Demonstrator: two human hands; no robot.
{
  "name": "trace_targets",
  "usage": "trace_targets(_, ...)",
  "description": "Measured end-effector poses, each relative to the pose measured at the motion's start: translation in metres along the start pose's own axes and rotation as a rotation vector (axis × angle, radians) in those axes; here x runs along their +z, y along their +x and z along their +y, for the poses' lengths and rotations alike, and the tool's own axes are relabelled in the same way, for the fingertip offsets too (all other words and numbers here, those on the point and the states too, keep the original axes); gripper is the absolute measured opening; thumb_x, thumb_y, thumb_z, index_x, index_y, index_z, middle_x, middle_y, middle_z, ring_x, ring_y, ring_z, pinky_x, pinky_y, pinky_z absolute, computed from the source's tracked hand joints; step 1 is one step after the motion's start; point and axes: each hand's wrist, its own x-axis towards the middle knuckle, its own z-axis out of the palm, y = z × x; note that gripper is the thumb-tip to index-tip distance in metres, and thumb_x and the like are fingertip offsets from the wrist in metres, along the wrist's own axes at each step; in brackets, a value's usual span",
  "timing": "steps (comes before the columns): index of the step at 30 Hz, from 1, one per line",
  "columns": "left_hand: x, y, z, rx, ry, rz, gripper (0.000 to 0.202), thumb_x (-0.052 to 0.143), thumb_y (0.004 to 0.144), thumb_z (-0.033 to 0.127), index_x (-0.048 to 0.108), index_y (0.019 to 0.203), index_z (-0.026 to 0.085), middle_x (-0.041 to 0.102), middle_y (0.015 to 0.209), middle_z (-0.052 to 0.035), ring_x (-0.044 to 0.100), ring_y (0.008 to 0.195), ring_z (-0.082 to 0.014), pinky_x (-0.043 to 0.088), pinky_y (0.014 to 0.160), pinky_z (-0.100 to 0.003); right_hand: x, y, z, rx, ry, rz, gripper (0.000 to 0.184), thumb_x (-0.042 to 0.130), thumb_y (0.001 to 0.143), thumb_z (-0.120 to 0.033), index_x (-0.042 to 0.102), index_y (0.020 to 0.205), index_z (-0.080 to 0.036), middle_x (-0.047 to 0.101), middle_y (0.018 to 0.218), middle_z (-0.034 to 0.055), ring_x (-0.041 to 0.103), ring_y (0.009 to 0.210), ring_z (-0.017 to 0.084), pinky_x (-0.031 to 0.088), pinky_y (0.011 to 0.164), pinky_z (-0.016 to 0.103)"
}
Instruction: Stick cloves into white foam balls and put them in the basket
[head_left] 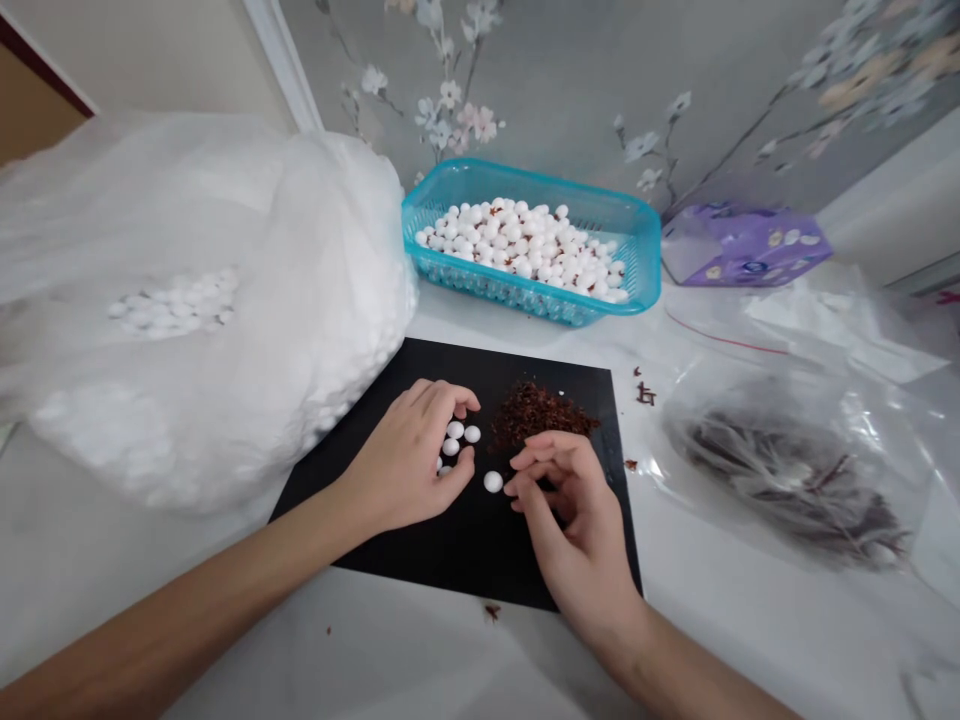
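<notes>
My left hand (411,455) rests on a black mat (442,545), thumb and index finger apart, cupped loosely around several small white balls (455,430). Part of that group is hidden behind its fingers. A single white ball (493,481) lies between my two hands, right beside the fingertips of my right hand (577,525). Those right fingers are bent, with the thumb tip brought close to them; whatever they pinch, if anything, is too small to make out. Just beyond the right hand sits a loose heap of reddish-brown shreds (536,412) on the mat.
A blue plastic basket (525,285) of white balls stands behind the mat. At left bulges a big translucent bag (315,260) of white balls. A clear bag (795,480) with dark brown strands lies at right, near a purple package (750,245). Brown scraps (643,393) dot the white table.
</notes>
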Motion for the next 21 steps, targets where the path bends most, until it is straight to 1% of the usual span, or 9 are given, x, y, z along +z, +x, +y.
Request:
trace_targets(5,-0.0031,0.002,0.002,0.023,-0.001,-0.057,0.019,0.049,0.079,0.016,0.045,0.097,0.018,0.056,0.096,-0.0045,0.049,0.089,-0.021,0.04,0.079,-0.036,-0.0021,-0.0007,-0.0013,-0.011,0.032,-0.107,0.025,0.05,0.082,-0.012,0.045,0.102,-0.026,0.06,0.089,-0.0006,0.064,0.078,0.012,0.051,0.066,0.024)
trace_targets(8,-0.0053,0.0028,0.0042,0.03,-0.013,-0.076,0.019,0.049,0.081,0.023,0.045,0.099,0.018,0.057,0.097,-0.005,0.049,0.089,-0.0212,0.04,0.078,-0.036,-0.0031,-0.0005,-0.0017,-0.024,0.057,-0.16,0.022,0.05,0.082,-0.013,0.046,0.101,-0.025,0.061,0.088,0.0004,0.063,0.081,0.012,0.051,0.069,0.025)
trace_targets(10,-0.0055,0.0025,0.0052,0.033,-0.001,-0.082,0.024,0.053,0.08,0.032,0.046,0.098,0.018,0.057,0.097,-0.0047,0.049,0.089,-0.0215,0.041,0.076,-0.036,-0.0031,0.0001,-0.0015,-0.023,0.079,-0.142,0.022,0.05,0.082,-0.013,0.047,0.101,-0.024,0.061,0.088,0.0004,0.062,0.079,0.011,0.051,0.069,0.024)
trace_targets(13,-0.0035,0.0014,0.0053,0.048,0.05,-0.079,0.031,0.058,0.077,0.04,0.048,0.096,0.018,0.057,0.093,-0.0037,0.05,0.085,-0.0213,0.04,0.072,-0.035,-0.003,0.0013,-0.0019,-0.004,0.114,-0.055,0.019,0.051,0.083,-0.015,0.047,0.099,-0.024,0.058,0.085,-0.001,0.06,0.071,0.009,0.051,0.066,0.022)
trace_targets(15,-0.0018,0.0006,0.0048,0.072,0.087,-0.084,0.03,0.058,0.077,0.039,0.049,0.096,0.018,0.057,0.091,-0.0034,0.05,0.084,-0.0208,0.04,0.07,-0.033,-0.0032,0.0023,-0.003,0.007,0.124,-0.012,0.014,0.051,0.083,-0.016,0.048,0.095,-0.024,0.057,0.082,-0.0017,0.057,0.067,0.008,0.051,0.063,0.021)
trace_targets(18,-0.0004,-0.0001,0.0035,0.109,0.144,-0.098,0.023,0.055,0.08,0.038,0.052,0.093,0.019,0.058,0.086,-0.0025,0.052,0.08,-0.0194,0.04,0.067,-0.031,-0.0038,0.0037,-0.0047,0.009,0.132,-0.014,0.011,0.05,0.083,-0.017,0.049,0.092,-0.023,0.056,0.079,-0.002,0.054,0.064,0.008,0.05,0.059,0.02)
trace_targets(21,0.0001,-0.001,0.0025,0.13,0.185,-0.095,0.019,0.051,0.083,0.037,0.054,0.089,0.019,0.058,0.081,-0.0008,0.054,0.074,-0.0172,0.039,0.062,-0.029,-0.0041,0.0045,-0.0057,0.005,0.124,-0.006,0.011,0.05,0.083,-0.018,0.049,0.093,-0.024,0.055,0.081,-0.0023,0.052,0.06,0.007,0.049,0.055,0.019)
